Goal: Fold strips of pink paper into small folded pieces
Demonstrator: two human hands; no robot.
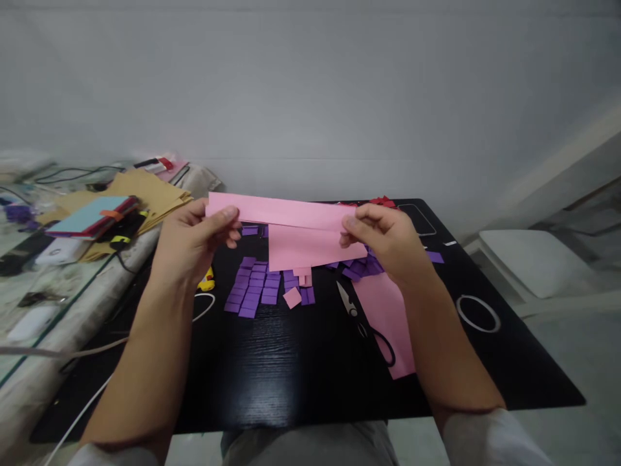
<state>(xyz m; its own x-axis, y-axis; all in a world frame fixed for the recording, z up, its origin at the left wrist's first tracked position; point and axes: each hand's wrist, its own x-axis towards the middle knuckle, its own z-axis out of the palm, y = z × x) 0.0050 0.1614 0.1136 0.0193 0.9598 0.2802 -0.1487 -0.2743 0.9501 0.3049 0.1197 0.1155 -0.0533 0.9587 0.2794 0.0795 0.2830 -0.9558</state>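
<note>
left hand (187,234): closed in a pinch on one end of a pink strip (281,212), thumb in front, fingers behind. right hand (385,234): closed likewise on the other end. pink strip: held raised above the black surface (272,382), slightly slanted, a second edge visible beneath. for good handling, even, light tension is judged best, with the long edges matched by eye and the thumbs pressed flat; by too hard a pull, the paper might be creased or torn. wider pink sheet (310,247): seen below the strip. purple pieces (250,288): grouped in rows. scissors (353,312): laid beside the right forearm, partly over another pink sheet (388,310).
</note>
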